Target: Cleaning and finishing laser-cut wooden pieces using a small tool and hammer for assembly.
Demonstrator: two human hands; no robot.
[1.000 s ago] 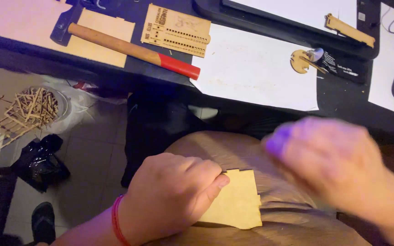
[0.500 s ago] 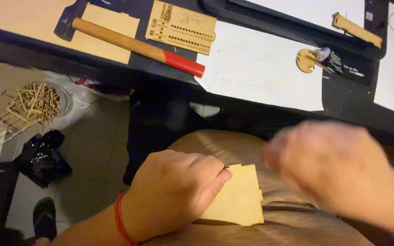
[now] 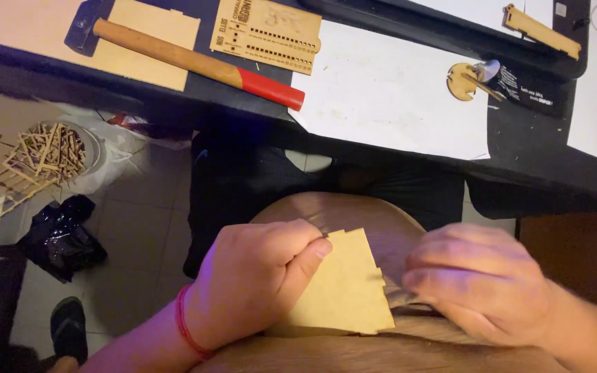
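Note:
My left hand (image 3: 253, 280), with a red band at the wrist, grips a flat light-brown wooden panel (image 3: 343, 293) with notched edges, held over my lap below the desk edge. My right hand (image 3: 478, 280) rests at the panel's right edge with its fingers curled; a thin dark strip shows under the fingertips, too small to tell what it is. On the dark desk (image 3: 533, 162) above lie a hammer (image 3: 195, 63) with a wooden handle and red grip, and a laser-cut wooden sheet (image 3: 267, 33) with rows of small holes.
A white paper sheet (image 3: 388, 93) covers the desk's middle, with a small round wooden piece (image 3: 463, 79) and a dark tube (image 3: 530, 86) beside it. A wooden strip (image 3: 540, 29) lies at the far right. On the floor at left are a bowl of wood scraps (image 3: 43, 155) and a black bag (image 3: 60, 235).
My right hand has come down from the blurred raised position to the panel's right edge. The left hand keeps its grip on the panel.

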